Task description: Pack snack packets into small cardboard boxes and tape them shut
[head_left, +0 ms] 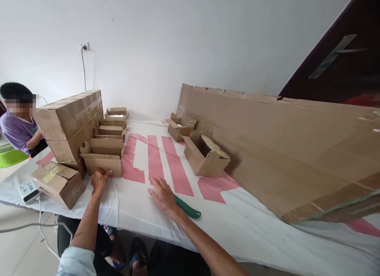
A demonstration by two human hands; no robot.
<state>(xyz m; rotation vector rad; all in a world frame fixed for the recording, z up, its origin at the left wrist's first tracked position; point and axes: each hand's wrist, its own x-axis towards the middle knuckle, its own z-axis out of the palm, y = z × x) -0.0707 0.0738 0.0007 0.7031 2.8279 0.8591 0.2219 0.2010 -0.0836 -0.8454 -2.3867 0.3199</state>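
Observation:
My left hand (100, 181) rests against the lower front of an open-topped cardboard box (102, 165), its thumb spread to the right along the box. This box is the nearest in a row of open cardboard boxes (110, 132) running back toward the wall. My right hand (162, 195) is open over the cloth, fingers stretched forward. Beside its wrist lies a dark green curved handle-like object (189, 208), partly hidden under the hand and forearm. A closed, taped cardboard box (59, 181) sits left of my left hand.
Stacked taped boxes (71, 119) stand at left. Two open boxes, one nearer (204, 159) and one farther (180, 127), sit before a large cardboard sheet (282, 149). A white device (29, 191) with a cable lies at the table's left edge. Another person (19, 125) sits beyond.

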